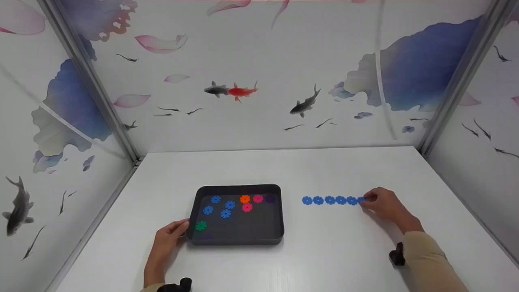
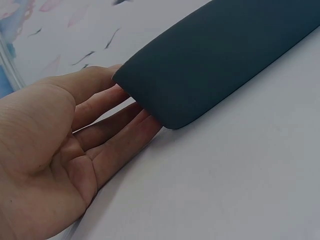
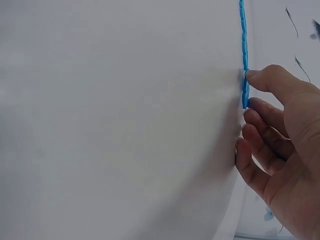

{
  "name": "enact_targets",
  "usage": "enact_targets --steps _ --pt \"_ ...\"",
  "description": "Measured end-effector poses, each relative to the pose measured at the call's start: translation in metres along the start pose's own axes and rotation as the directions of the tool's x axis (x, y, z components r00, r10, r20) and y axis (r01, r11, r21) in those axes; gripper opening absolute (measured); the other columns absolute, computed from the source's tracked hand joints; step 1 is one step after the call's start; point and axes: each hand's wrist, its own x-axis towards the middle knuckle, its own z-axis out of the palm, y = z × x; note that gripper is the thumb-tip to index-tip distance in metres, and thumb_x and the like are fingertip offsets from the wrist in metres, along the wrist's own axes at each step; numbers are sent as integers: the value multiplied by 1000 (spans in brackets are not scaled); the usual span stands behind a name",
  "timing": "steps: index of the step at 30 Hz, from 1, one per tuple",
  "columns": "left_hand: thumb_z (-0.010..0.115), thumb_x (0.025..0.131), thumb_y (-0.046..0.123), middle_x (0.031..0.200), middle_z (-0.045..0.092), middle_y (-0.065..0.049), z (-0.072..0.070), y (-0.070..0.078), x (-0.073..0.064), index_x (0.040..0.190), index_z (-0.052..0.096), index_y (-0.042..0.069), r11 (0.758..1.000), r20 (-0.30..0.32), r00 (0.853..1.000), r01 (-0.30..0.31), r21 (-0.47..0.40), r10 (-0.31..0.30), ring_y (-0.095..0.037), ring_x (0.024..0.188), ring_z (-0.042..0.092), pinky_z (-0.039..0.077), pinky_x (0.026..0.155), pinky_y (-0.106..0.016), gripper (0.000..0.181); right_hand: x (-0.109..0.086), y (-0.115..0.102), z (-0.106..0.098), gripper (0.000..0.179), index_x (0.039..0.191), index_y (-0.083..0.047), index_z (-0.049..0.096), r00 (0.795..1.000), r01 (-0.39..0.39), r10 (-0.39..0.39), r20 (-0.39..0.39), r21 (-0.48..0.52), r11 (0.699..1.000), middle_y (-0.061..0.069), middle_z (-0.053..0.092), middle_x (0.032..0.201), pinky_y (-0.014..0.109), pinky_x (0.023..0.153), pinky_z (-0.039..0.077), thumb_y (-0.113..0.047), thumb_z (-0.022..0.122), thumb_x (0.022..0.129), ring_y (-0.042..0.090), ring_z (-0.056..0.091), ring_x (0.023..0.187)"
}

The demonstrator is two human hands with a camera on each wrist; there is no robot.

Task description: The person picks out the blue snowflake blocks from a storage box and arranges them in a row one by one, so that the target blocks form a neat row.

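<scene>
My right hand (image 1: 383,205) pinches a blue flower-shaped disc (image 1: 361,200) between thumb and fingers. It is at the right end of a row of several blue flower-shaped discs (image 1: 330,200) on the table. Edge-on, in the right wrist view, the row is a thin blue strip (image 3: 244,47); I cannot tell whether the discs interlock. My left hand (image 1: 167,239) touches the left side of a dark tray (image 1: 259,237), its fingers (image 2: 112,127) fairly straight against the wall near the front corner. Some fingertips are hidden behind the tray.
Inside the tray lie several blue discs (image 1: 226,213), an orange disc (image 1: 245,199), two pink discs (image 1: 258,198), a green disc (image 1: 200,226) and dark purple ones (image 1: 269,198). The white table (image 1: 324,259) meets printed wall panels (image 1: 259,129) at the back and sides.
</scene>
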Motion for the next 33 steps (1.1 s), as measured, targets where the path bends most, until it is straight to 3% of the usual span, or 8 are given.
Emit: enact_targets --steps 10,20,28,33 --pt "67 93 47 140 61 -15 -1 0 1 132 64 5 1000 12 1000 9 -6 -9 -25 127 59 46 113 -44 57 1 -1 2 37 116 8 65 1000 12 -12 -12 12 1000 20 64 105 50 90 54 -19 71 92 31 61 98" --pt "66 95 43 144 57 -16 0 0 0 135 61 6 999 19 999 44 -29 -44 -27 131 55 42 116 -46 55 2 0 3 37 116 9 65 1000 15 -15 -10 13 1000 22 64 107 52 91 54 -19 70 92 33 61 99" --pt "66 95 43 137 64 -12 -1 0 0 130 66 6 999 -4 1000 -16 40 16 -20 121 62 48 109 -39 51 1 2 2 39 117 9 63 1000 -10 10 -3 22 1000 22 63 108 49 90 53 -21 69 91 32 60 99" --pt "66 96 43 138 63 -13 -1 0 1 131 66 6 999 -3 1000 -12 48 12 -21 121 62 47 111 -42 50 1 1 1 42 120 8 62 1000 -30 30 3 34 999 24 63 113 53 94 52 -22 69 92 35 60 104"
